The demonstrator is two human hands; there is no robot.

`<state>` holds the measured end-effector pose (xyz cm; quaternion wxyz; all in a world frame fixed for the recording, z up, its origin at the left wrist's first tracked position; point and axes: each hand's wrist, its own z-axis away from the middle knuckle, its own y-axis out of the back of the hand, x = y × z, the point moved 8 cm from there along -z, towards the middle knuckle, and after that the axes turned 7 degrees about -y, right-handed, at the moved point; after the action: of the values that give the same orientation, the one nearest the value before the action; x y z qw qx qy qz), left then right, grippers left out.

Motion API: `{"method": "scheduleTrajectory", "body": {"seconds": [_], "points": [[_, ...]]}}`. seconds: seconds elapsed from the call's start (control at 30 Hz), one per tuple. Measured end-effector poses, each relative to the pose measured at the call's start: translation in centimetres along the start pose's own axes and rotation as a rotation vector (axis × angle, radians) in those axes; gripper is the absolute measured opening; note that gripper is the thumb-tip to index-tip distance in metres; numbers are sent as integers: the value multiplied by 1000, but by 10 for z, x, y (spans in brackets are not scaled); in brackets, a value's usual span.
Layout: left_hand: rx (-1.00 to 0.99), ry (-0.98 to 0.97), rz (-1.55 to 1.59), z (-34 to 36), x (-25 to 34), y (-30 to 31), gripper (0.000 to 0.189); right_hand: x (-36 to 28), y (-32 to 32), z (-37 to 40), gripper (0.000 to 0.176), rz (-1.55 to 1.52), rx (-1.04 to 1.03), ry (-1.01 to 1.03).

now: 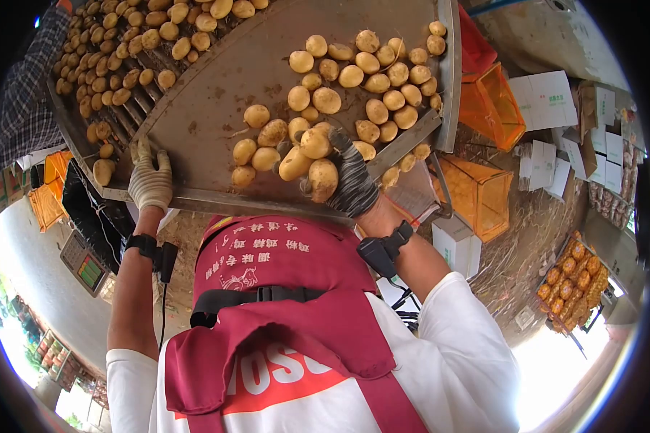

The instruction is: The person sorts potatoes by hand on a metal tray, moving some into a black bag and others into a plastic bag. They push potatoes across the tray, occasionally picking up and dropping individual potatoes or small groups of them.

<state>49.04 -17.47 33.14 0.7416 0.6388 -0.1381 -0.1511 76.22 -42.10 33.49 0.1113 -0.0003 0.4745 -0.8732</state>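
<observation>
Many potatoes (pixel 326 100) lie on a metal sorting tray (pixel 202 108). My right hand (pixel 354 180), in a dark striped glove, curls round a small group of potatoes (pixel 315 143) near the tray's front edge; its fingers are partly hidden beneath and behind them. My left hand (pixel 150 177), in a pale glove, rests at the tray's front left edge beside the rollers, fingers apart and holding nothing. A single potato (pixel 104 172) lies just left of it. More potatoes (pixel 152 39) cover the rollers at the upper left.
Another person's checked sleeve (pixel 32 94) shows at the far left. Orange crates (pixel 477 195) and white boxes (pixel 544 101) stand to the right of the tray. A scale (pixel 84 263) is at the lower left. A netted sack of potatoes (pixel 572 281) sits at the far right.
</observation>
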Motion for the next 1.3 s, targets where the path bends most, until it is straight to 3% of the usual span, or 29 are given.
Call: {"method": "scheduleTrajectory", "body": {"seconds": [0.07, 0.17, 0.27, 0.9, 0.97, 1.1, 1.3], "points": [[-12, 5, -2, 0, 0, 0, 63, 2, -2, 2, 40, -41, 51, -26], [-31, 8, 6, -1, 0, -1, 64, 6, 11, -2, 54, 8, 15, -35], [5, -24, -1, -1, 2, 1, 64, 13, 16, -5, 45, -33, 20, -71], [11, -22, 3, -1, 3, 2, 62, 17, 11, -2, 49, -58, 33, -83], [-66, 33, 22, -2, 2, 1, 62, 17, 11, -2, 49, -47, 50, -70], [19, -21, 25, -2, 1, 0, 63, 18, 11, -1, 49, -63, 60, -82], [-84, 43, 62, 1, 8, 10, 63, 18, 3, 4, 49, -14, -15, -76]]}}
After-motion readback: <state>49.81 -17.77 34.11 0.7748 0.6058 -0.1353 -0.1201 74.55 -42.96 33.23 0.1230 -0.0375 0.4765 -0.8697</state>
